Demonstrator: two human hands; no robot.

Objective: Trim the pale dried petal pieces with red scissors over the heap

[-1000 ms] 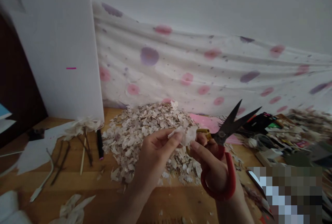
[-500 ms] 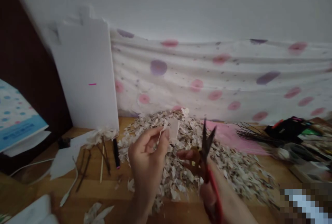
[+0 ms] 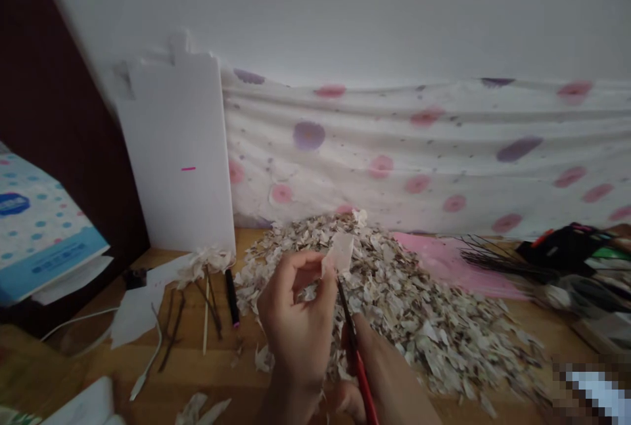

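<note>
While the left hand pinches a pale flake between thumb and fingertips, the right hand closes around the red handle of the scissors, low in the view; its fingers are partly hidden behind the left hand. The narrow black blades point up, their tips just below the flake's lower edge, and from this angle it cannot be told how far they are parted. Both hands are above the near side of a heap of flakes, mottled cream and brown, lying loose on a wooden table without any tray or bowl. Its far side meets a hanging cloth with pink and purple spots, and its right side spreads over the edge of a pink sheet. Bare wood shows along the near table edge and beyond the heap's right margin. To the left stand a white board with a short pink mark, a black marker, twigs and a white paper. At far left, a blue-and-white packet carries a blue oval label and a blue band, their small print unreadable. A pixelated patch covers the lower right corner.
</note>
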